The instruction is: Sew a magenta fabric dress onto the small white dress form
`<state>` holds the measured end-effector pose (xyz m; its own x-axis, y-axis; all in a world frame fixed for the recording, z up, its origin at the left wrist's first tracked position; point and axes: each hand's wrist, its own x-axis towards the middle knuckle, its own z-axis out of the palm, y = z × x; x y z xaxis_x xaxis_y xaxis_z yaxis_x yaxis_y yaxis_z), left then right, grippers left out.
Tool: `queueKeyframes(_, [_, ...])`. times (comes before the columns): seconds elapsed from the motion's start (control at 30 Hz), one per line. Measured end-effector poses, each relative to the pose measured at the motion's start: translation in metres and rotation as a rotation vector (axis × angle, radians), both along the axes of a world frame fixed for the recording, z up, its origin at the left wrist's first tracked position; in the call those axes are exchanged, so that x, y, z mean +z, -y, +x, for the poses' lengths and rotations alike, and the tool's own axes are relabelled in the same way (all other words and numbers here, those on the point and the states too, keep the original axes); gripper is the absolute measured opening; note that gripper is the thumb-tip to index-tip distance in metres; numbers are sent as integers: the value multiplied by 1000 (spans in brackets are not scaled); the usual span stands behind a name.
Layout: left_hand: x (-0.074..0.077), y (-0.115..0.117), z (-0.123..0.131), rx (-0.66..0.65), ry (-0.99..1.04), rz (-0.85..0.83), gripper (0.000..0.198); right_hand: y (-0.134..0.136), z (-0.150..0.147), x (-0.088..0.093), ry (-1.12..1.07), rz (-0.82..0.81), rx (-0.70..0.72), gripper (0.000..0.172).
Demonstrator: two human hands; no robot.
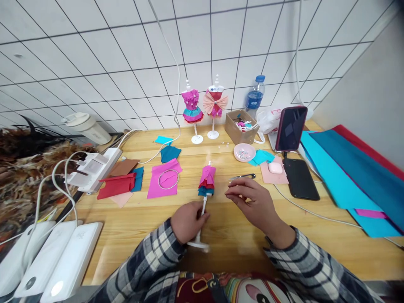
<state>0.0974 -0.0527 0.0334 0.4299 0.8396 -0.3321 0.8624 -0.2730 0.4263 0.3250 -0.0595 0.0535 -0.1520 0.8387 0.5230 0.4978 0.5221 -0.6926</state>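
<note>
My left hand [189,221] is closed round the thin white stem of a small dress form [207,176], which leans back over the table with its base toward me. The form wears a pink wrapped top with red and teal layers below. To its right hovers my right hand [254,204], its thumb and fingertips drawn together in a pinch; whatever they may hold is too small to make out. Just beyond those fingers lie thread snips [241,176]. A pink bowl [244,152] of small shiny bits stands farther back.
Two dressed forms [191,107] stand by the tiled wall, beside a cardboard box [241,128] and a water bottle [255,97]. Left are a pink cloth [156,185] with a ring, red fabric [116,186] and a power strip [94,172]. Phones [303,179] and fabric sheets [334,176] lie right.
</note>
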Motion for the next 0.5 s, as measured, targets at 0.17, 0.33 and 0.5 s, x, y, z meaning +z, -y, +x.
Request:
queueKeyframes(0.17, [18,-20,-48,-295,6,-240,22,-2,-3,-1,44,68,217,14])
queueKeyframes(0.33, [23,-38,-73,-317,-26,-530,30,2,-6,-5,-44,160,243,13])
queueKeyframes(0.5, [17,-45,-74,-392,-77,-301,23,12,-19,-18,-93,61,73,12])
